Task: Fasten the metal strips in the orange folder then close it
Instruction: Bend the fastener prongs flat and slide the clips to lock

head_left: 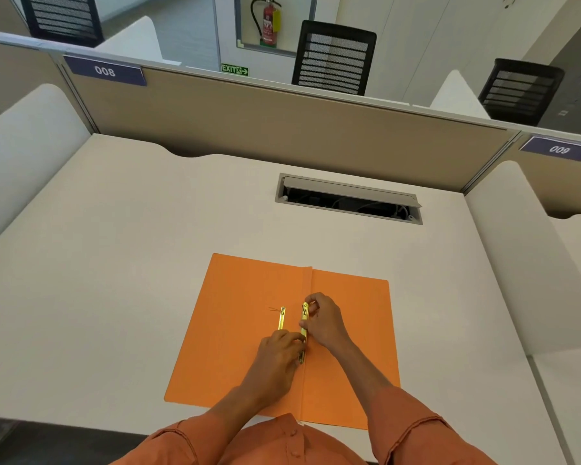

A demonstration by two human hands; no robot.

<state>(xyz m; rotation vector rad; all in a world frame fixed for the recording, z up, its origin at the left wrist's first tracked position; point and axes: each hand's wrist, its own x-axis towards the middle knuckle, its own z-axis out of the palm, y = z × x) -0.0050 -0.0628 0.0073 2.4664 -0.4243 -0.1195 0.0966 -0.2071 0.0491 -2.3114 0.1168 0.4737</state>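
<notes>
An orange folder lies spread flat on the white desk, its spine crease running toward me. A gold metal strip lies along the crease. My right hand pinches its far end with the fingertips. My left hand presses on its near half and covers that part. A second gold strip lies just left of the first on the left flap, its near end hidden under my left hand. Thin prongs stick out beside its far end.
The white desk has an uncovered cable hatch behind the folder. A beige partition closes the back, white dividers stand at both sides. Black mesh chairs sit beyond the partition.
</notes>
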